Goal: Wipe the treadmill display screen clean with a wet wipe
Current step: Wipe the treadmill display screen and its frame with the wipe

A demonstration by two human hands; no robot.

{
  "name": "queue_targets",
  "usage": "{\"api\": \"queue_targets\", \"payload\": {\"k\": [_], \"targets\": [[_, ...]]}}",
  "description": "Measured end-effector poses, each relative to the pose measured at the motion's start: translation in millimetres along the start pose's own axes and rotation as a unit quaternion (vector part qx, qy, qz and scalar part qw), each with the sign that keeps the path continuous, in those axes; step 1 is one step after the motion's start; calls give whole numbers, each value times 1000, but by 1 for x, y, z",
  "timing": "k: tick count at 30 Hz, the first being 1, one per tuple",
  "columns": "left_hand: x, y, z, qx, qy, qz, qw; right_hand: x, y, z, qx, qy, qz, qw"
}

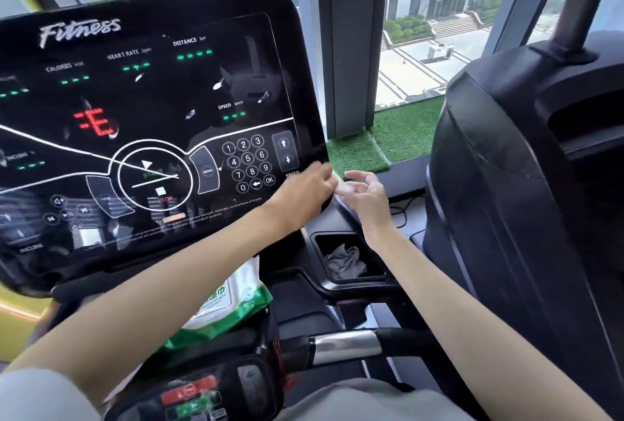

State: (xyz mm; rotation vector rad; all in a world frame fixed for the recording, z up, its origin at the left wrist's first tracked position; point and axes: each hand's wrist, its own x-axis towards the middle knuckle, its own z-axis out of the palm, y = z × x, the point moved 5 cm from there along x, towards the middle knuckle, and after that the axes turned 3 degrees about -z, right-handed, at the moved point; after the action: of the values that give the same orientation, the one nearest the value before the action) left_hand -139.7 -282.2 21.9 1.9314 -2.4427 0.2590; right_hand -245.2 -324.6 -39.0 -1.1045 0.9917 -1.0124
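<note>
Both your hands are up at the lower right corner of the treadmill display screen (pixel 145 123), just past the number keypad (pixel 248 164). Your left hand (pixel 305 192) reaches across from the left, knuckles up. Its fingers are curled in and seem to pinch the edge of the wet wipe (pixel 346 188), a small pale patch that is blurred where the two hands meet. Your right hand (pixel 366 199) faces it, palm turned inward, thumb up and fingers loosely spread. The wipe lies against those fingers, but I can't tell whether they grip it. The wipe is off the glass, beside the screen's corner rather than on it. The screen itself is lit, with green dashes, a red "E" and several pale flecks (pixel 217 84) scattered over the dark panel. Under the display, below your left forearm, the green and white wipe pack (pixel 233 302) lies on the console. To its right, a crumpled grey cloth (pixel 347 262) sits in the cup holder tray (pixel 381 273), right under your right wrist. Closer to you is the handlebar with its chrome sensor (pixel 344 348). On your right stands a neighbouring black machine (pixel 506 201), with a strip of artificial grass (pixel 405 130) along the window behind it.
</note>
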Motion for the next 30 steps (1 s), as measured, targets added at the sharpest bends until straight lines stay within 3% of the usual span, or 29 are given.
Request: {"api": "queue_targets", "payload": {"k": [3,6,14,18,24,30], "targets": [[-1,-2,-2,18,37,56,998,-3,-4,1,-2,20,-12,1000],[-14,1,10,34,-31,108,993,-6,-11,6,2,17,-25,1000],[-29,-23,6,12,-83,-47,995,-7,-10,6,-1,7,-21,1000],[-20,0,12,-5,-78,-34,996,-6,-13,3,-26,1,-18,1000],[16,-7,-34,-34,82,-96,991,-1,-30,4,-77,-2,-23,997],[38,-43,-86,-47,206,-112,971,14,-60,29,-135,-35,-89,986]]}}
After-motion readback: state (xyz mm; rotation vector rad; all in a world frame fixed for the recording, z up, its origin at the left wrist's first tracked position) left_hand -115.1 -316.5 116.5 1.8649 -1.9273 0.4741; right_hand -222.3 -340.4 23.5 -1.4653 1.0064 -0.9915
